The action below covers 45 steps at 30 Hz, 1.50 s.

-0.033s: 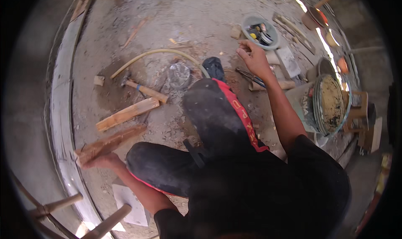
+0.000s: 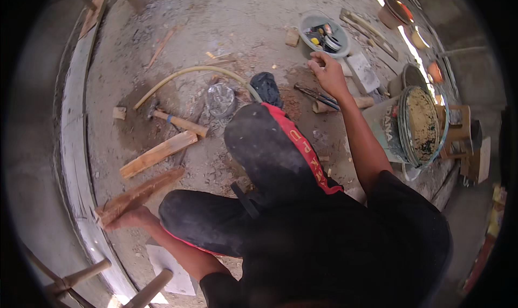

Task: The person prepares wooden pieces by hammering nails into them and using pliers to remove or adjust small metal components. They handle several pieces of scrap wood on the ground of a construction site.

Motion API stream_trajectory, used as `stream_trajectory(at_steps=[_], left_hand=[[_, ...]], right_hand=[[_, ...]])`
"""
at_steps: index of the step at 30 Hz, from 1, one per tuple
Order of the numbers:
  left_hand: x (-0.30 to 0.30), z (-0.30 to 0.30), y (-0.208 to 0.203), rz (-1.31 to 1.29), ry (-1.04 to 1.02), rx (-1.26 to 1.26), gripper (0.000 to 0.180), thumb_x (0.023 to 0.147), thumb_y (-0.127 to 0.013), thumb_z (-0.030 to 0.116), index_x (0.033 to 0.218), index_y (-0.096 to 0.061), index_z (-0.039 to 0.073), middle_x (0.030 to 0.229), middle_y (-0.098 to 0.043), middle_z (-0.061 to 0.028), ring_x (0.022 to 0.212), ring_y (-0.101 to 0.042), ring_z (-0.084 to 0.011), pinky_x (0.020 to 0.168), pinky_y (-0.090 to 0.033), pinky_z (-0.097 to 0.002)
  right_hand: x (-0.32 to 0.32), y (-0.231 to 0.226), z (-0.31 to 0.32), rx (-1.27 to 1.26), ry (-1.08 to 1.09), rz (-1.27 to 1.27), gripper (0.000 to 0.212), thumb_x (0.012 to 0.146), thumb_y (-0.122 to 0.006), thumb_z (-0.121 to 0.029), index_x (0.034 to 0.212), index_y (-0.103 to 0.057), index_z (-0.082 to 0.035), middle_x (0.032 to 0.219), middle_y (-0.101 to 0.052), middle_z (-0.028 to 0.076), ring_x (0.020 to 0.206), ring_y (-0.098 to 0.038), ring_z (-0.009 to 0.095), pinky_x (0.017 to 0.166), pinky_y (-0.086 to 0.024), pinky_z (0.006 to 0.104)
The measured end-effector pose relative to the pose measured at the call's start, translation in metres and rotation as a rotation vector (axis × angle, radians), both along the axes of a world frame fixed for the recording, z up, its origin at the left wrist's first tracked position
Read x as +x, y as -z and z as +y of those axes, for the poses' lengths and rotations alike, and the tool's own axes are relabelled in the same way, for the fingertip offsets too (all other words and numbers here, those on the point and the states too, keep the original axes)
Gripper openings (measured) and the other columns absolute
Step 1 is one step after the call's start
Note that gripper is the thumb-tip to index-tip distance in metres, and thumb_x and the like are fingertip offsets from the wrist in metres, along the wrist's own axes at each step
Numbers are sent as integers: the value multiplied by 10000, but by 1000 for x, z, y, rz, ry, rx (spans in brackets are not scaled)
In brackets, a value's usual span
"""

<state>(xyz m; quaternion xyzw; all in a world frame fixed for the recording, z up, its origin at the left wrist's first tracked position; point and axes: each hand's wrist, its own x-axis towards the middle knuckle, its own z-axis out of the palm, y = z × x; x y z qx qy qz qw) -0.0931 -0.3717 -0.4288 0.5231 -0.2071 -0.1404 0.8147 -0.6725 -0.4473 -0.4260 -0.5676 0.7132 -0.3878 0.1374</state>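
My left hand [image 2: 132, 218] grips a rough, reddish-brown wood piece [image 2: 141, 193] from below at its near end, beside my bent left knee. Held out ahead, my right hand [image 2: 330, 73] has loosely bent fingers, thumb apart, with nothing visible in them. Just beyond it stands a pale green basin [image 2: 342, 52] with small dark and yellow items inside. A lighter wood block [image 2: 159, 154] lies on the ground past the held piece. Farther off rests a hammer [image 2: 186, 124] with a wooden handle and a blue band.
A curved yellowish hose [image 2: 191, 68] runs toward my knee. Near it are a clear plastic container [image 2: 220, 100] and a dark bundle [image 2: 265, 88]. Long-handled pliers-like tools [image 2: 318, 97] lie under my right forearm. A large bucket [image 2: 383, 125] stands at right; a plank [image 2: 74, 146] edges the left.
The view has turned slightly, so the basin sits farther left and up. My right hand has drifted a little right relative to the basin; my left hand keeps hold of the wood piece.
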Motion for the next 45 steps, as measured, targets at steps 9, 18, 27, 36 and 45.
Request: stream_trajectory(at_steps=[9, 18, 27, 36, 45], left_hand=[[-8, -51, -63, 92, 550, -3, 901, 791, -315, 929, 946, -578, 81, 775, -549, -53, 687, -559, -237, 739, -491, -421], [-165, -130, -103, -36, 1008, -83, 773, 810, -486, 839, 884, -580, 76, 761, -602, -87, 739, -639, -240, 753, -569, -466], [-314, -159, 35, 297, 840, 160, 760, 980, -218, 733, 1188, -504, 60, 926, -629, -142, 857, -634, -274, 785, -538, -465], [-295, -169, 19, 357, 834, 209, 838, 935, -272, 795, 1102, -564, 28, 949, -615, -145, 874, -615, -259, 829, -516, -433], [-334, -192, 12, 129, 869, 238, 691, 985, -429, 619, 1101, -608, -39, 1007, -646, -134, 927, -619, -217, 854, -492, -366]], right_hand=[[-119, 125, 133, 458, 390, 283, 356, 864, -704, -301, 1059, -628, -13, 1042, -688, 184, 1021, -648, 359, 871, -497, 473], [-114, 173, 93, 789, 18, 644, 508, 948, -560, -488, 1180, -600, -38, 1115, -676, 225, 1081, -621, 396, 912, -474, 520], [-101, 162, 99, 813, 93, -255, 423, 997, -506, -448, 956, -644, -50, 690, -614, 58, 627, -615, 230, 550, -501, 379], [-28, 30, 107, 622, -92, -1225, 365, 1014, -570, -230, 1303, -558, -7, 831, -610, 2, 692, -576, 81, 543, -462, 214], [-18, -39, 68, 646, -331, -822, 532, 1029, -541, -248, 1461, -422, 38, 1190, -665, 112, 953, -673, 164, 820, -555, 305]])
